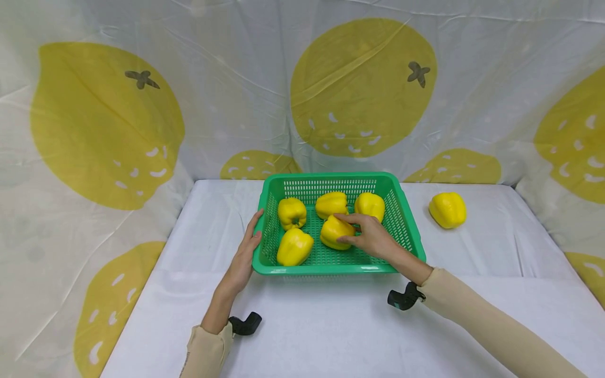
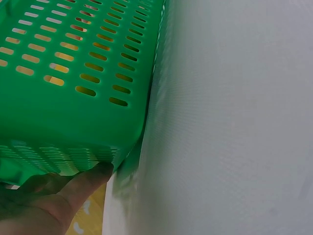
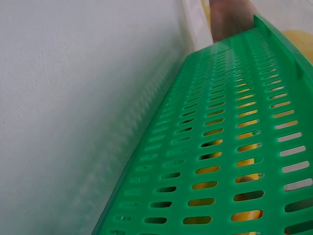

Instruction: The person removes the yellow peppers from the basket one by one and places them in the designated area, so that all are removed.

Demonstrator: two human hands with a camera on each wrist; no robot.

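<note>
I'm judging the green basket light and stiff, best held by its rim; the left hand is touching its side, fingers fairly straight; the right hand is pinching a yellow pepper inside, probably slick, so I'm favouring its widest part.

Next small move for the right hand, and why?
I'd probably ease its grip on the pinched yellow bell pepper: it appears low inside the green plastic basket, and freeing the right hand would let it reach the bell pepper outside.
</note>
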